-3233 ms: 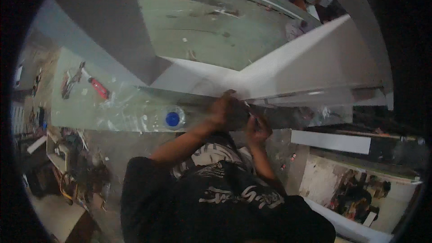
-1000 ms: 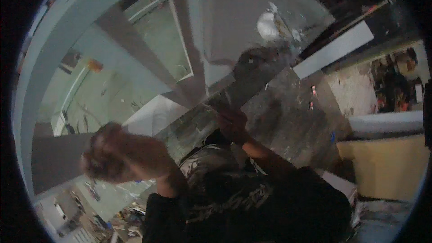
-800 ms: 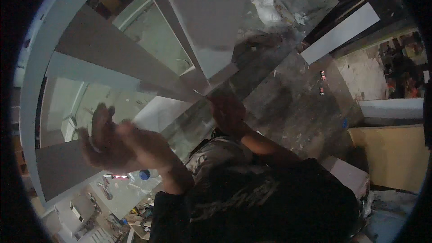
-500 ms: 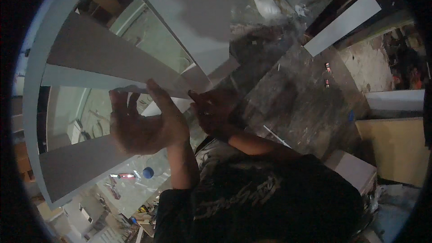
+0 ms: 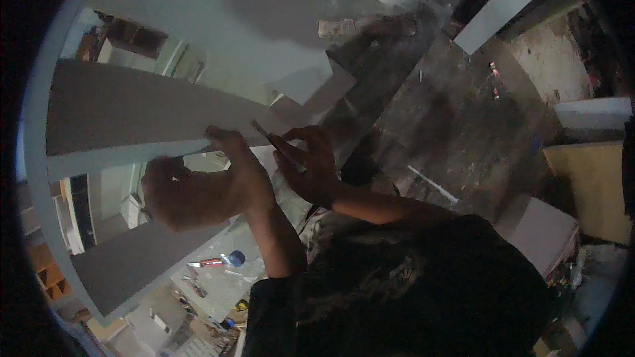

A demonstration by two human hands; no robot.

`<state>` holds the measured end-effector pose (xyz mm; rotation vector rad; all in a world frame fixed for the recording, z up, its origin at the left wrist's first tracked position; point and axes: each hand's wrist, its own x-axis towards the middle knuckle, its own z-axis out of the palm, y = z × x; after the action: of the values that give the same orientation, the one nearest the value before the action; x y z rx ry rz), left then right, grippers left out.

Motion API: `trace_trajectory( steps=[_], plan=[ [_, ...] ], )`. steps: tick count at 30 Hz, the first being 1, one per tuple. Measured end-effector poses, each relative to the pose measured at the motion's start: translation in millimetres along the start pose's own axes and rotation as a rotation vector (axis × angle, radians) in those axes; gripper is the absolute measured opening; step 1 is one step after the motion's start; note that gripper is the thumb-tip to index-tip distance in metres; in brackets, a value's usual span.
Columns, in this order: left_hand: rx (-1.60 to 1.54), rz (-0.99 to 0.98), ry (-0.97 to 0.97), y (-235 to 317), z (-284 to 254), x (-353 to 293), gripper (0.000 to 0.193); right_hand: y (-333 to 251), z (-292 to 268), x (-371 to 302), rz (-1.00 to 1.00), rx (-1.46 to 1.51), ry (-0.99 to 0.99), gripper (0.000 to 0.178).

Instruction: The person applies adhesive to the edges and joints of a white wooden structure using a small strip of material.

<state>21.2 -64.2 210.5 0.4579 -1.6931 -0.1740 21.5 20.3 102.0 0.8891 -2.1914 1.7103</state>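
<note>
A large grey cabinet-like frame (image 5: 145,107) with several boards fills the left side. My left hand (image 5: 198,188) is at the pale front edge of one of its boards (image 5: 92,160). Its fingers are half curled and the thumb stands apart, lying along the board; I see nothing held in it. Just to the right, my right hand (image 5: 311,165) is closed on a thin dark stick (image 5: 263,132), pinched between thumb and fingers. The stick's far tip points up and left toward the board. Dim light and blur hide its exact kind.
A blue round object (image 5: 234,258) and a red-handled tool (image 5: 208,263) lie below the frame. A white strip (image 5: 433,185) is on the dark floor (image 5: 423,135). At the right stand a tan board (image 5: 589,188) and a pale box (image 5: 546,234); a long white panel (image 5: 506,9) lies farther back.
The view has shifted, and the frame's panels appear moved. My left fingers have curled more. My right hand has turned, and the thin stick now shows plainly in it.
</note>
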Motion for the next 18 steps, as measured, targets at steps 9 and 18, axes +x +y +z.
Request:
trace_trajectory(
  steps=[9,18],
  plan=[
    [-0.009,0.074,0.014,-11,3,11,0.058,-6,-6,7,0.026,-0.003,0.027,0.039],
    [-0.162,0.036,0.056,-6,2,26,0.059,-15,-40,44,-0.138,0.043,0.152,0.039]
  ],
)
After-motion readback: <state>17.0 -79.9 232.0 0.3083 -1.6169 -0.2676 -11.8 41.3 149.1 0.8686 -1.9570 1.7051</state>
